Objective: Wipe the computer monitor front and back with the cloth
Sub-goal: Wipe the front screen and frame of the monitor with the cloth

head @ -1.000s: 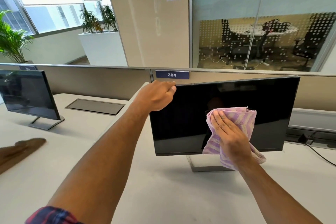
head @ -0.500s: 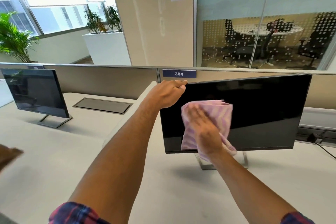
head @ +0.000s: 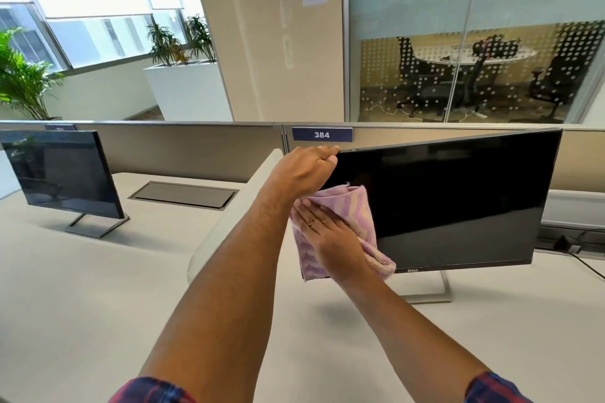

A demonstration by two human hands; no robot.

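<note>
Monitor [head: 458, 203]: we see it upright on the pale surface [head: 82, 304], screen dark, stand at its base.
Second monitor [head: 62, 173]: far left, well apart.
Left hand [head: 302, 172]: our grip is closed over the monitor's top left corner.
Cloth [head: 357, 209]: pink, striped, against the screen's left part.
Right hand [head: 330, 239]: flat, fingers spread, pressing the cloth to the screen.

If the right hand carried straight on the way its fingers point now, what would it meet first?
The right hand points up-left across the striped purple cloth. First in that line is probably the left hand gripping the black monitor at its top-left corner; depth is unclear.
</note>
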